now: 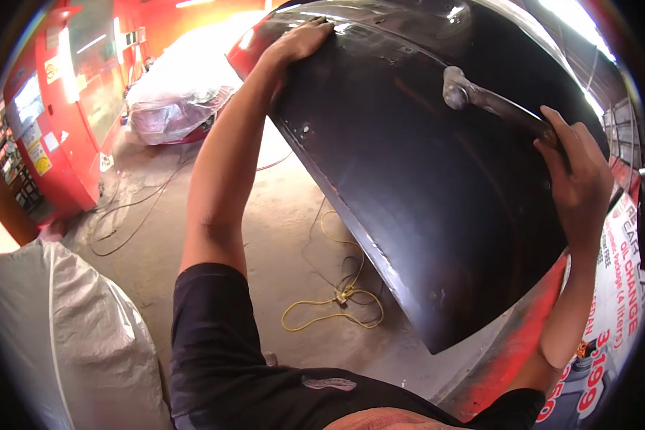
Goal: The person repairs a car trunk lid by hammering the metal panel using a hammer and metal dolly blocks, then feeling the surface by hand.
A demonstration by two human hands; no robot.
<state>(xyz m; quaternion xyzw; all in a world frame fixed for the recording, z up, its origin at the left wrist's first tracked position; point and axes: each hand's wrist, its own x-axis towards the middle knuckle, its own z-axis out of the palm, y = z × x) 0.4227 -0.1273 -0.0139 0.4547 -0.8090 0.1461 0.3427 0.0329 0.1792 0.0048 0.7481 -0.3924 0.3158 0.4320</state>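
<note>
A large dark panel (437,186), shaped like a car hood or door, fills the upper right of the view, tilted. Against its surface is a hammer-like metal tool (494,106), its rounded head at the upper left end. My right hand (577,161) is closed around the tool's handle near the panel's right side. At the panel's upper left edge, my left hand (304,39) lies flat with nothing in its grasp, fingers stretched over the surface.
A plastic-covered car (172,115) stands at the back left, near a red cabinet (57,136). Cables and a yellow cord (337,315) lie on the floor. A pale cover (72,337) is at lower left, a printed banner (616,287) at right.
</note>
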